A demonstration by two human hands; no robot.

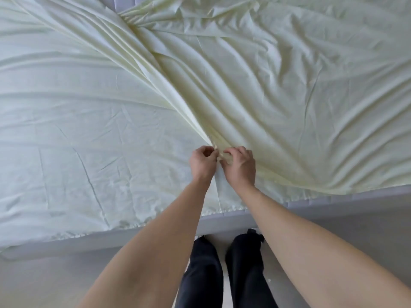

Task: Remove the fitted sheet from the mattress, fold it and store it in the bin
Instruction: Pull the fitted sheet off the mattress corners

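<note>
A pale yellow-green fitted sheet [278, 90] lies loose and wrinkled over the grey mattress [347, 197]. A bunched ridge of folds runs diagonally from the far middle down to my hands. My left hand [202, 162] and my right hand [239, 165] are close together near the front edge of the bed, each pinching the gathered end of that ridge. The sheet's elastic hem lies along the front edge, off the mattress side. No bin is in view.
The mattress's grey side [55, 263] runs across the lower part of the view. My legs in dark trousers [224, 274] stand on a light floor right against the bed. A strip of bare mattress [115, 3] shows at the far top.
</note>
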